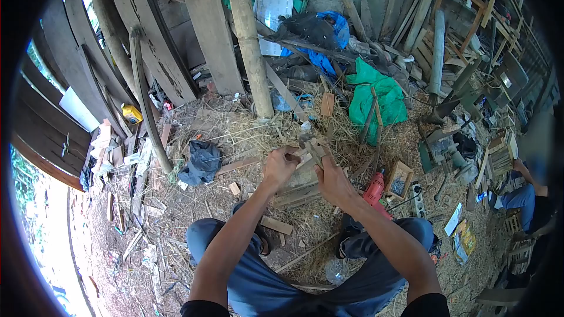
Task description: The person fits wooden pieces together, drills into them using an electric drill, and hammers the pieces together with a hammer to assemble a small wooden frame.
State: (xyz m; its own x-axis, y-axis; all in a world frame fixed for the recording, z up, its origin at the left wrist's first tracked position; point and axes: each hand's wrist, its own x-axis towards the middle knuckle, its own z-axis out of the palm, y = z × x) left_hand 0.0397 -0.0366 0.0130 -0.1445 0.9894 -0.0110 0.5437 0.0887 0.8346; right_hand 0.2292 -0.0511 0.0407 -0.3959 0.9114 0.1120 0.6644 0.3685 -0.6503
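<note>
My left hand [280, 168] is closed, its fingertips pinching a small pale piece of wood [305, 159]. Close beside it, my right hand [332, 179] has its fingers wrapped around a short wooden piece [318, 149]. The two pieces meet or overlap between my hands; I cannot tell whether they are joined. Both hands are above a low wooden block [298, 192], which stands on the ground between my feet and is partly hidden by my hands.
To the right lie a red power tool [374, 188], a wooden box of small metal pieces [399, 179] and a power strip [418, 201]. A bamboo post [249, 47] rises ahead, near a green sack [378, 103]. Another person [524, 196] sits at far right. Wood scraps litter the ground.
</note>
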